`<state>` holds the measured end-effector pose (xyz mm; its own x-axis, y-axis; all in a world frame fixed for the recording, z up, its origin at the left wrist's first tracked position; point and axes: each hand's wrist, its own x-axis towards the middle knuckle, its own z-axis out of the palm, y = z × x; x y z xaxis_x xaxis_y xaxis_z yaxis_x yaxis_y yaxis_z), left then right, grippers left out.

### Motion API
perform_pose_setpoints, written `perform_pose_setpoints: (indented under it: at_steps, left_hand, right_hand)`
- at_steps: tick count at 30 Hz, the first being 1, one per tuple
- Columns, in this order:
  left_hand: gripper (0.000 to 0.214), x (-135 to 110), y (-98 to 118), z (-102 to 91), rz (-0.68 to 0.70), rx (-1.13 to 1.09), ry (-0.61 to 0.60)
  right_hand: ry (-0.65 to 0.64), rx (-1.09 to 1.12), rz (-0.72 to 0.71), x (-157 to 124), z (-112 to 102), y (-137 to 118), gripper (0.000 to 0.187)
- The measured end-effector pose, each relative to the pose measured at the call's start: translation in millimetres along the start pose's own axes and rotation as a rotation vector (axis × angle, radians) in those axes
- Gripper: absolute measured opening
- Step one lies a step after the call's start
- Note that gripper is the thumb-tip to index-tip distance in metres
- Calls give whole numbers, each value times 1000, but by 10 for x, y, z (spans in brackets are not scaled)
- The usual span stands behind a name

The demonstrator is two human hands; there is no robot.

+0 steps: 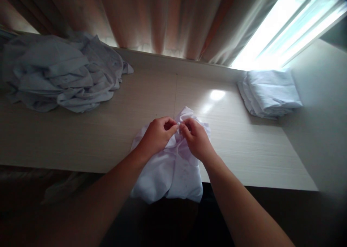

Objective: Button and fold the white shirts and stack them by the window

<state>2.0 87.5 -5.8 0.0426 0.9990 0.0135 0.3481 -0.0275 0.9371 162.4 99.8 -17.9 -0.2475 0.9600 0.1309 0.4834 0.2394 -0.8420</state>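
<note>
A white shirt (173,171) lies on the light wooden tabletop (114,131) in front of me, its lower part hanging over the near edge. My left hand (157,135) and my right hand (196,138) meet over the shirt's upper part. Both pinch the fabric with curled fingers, fingertips almost touching each other near the collar area. What exactly sits between the fingertips is too small to make out.
A crumpled heap of pale blue-grey garments (59,73) lies at the back left. A folded stack of white garments (271,93) sits at the back right beside a wall (320,124). Curtains (168,19) hang behind the table, with a bright window (287,26) at upper right.
</note>
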Motion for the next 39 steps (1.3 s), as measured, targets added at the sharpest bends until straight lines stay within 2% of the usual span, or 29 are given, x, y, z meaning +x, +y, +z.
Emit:
perform_pose_setpoints:
  at_steps: [5,13,16,23,28,34,39]
  left_hand:
    - [17,17,-26,-21,-16,-83,-32]
    - [16,21,-36,-38,-34,-142,-51]
    - [15,21,-27,-37,-28,-100,-26]
    - [13,18,-49,-27,3,36,1]
    - [11,19,-73,-2,-10,108,17]
    - [16,-19,-38,20,42,212,86]
    - [17,-29,-9,10,62,237,67]
  right_hand:
    - [-16,105,32,25,4,35,17]
    - [-110,291,88,52,13,125,21]
    - [-113,262,79,47,17,117,20]
    - [-40,-8,-9,15,38,44,14]
    - [-22,-50,5,8,60,14,12]
    - [9,-57,10,15,44,16,11]
    - [18,-26,8,18,36,40,11]
